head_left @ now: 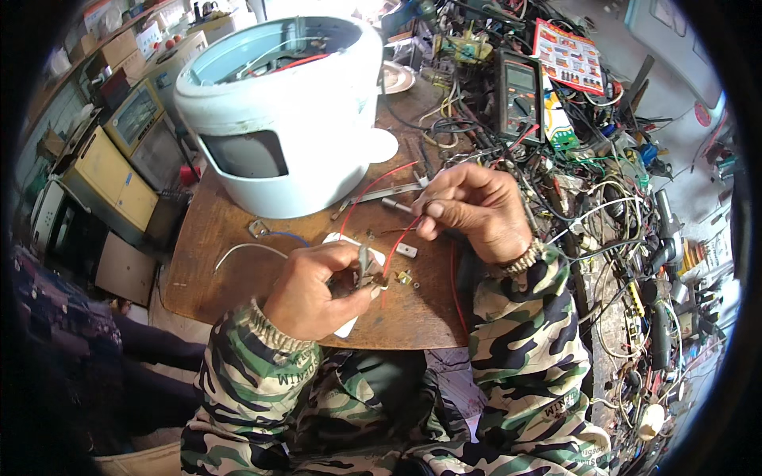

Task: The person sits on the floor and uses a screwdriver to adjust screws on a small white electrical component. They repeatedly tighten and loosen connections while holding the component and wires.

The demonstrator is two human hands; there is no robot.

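Note:
My left hand [313,289] is closed on a small grey metal fitting [370,268], gripped between thumb and fingers above the wooden table. A red wire [394,247] runs up from this fitting toward my right hand [478,210]. There the fingers are pinched together around a thin silver rod [396,206], whose tip points left; the rest of it is hidden. Under my left hand lies a white flat plate [347,327], partly covered. Close by on the table are a small white block [406,251] and a little brass piece [404,277].
A large pale-blue round appliance housing [290,131] stands at the table's far side with wires inside. Tangled cables and parts crowd the right, with a multimeter [521,95] among them. A blue wire [286,235] lies on the wooden table [210,274]. Cabinets [107,174] line the left.

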